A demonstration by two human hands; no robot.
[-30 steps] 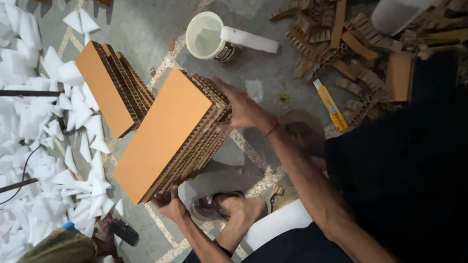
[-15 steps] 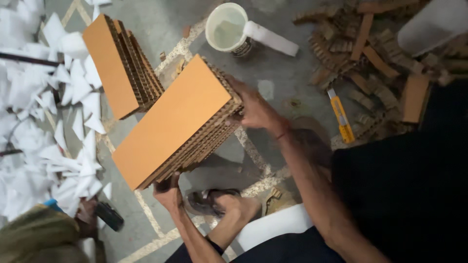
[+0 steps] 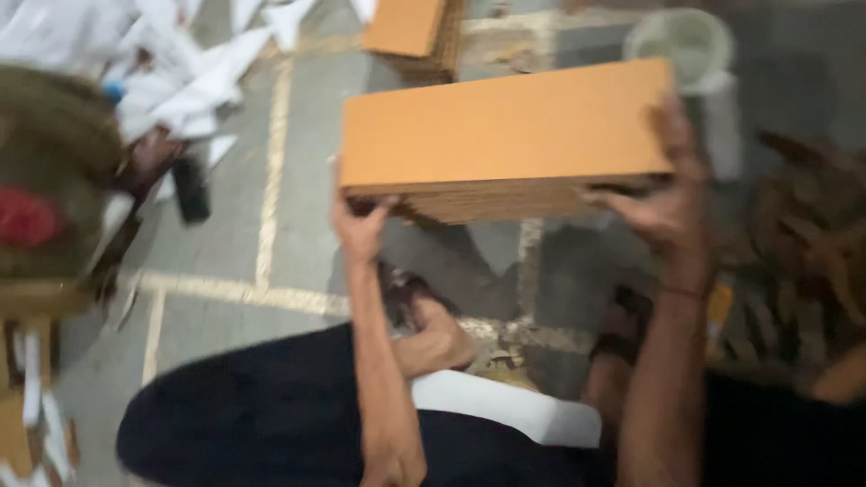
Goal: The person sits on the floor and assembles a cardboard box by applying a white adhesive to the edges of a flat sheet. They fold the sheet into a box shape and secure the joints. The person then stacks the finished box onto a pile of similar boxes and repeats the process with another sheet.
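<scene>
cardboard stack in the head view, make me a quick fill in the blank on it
1. Both hands hold a stack of ____ sheets.
2. The left hand grips the stack's ____ end.
3. The white bucket sits on the floor past the stack's ____ end.
4. The right hand holds the stack's right ____.

Missing words: cardboard; left; right; end

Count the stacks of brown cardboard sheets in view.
2: one stack held between both hands at centre, and one stack on the floor at the top edge, partly cut off. Others may be hidden.

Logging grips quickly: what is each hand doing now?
Left hand: closed on the cardboard stack.
Right hand: closed on the same stack's other end.
</scene>
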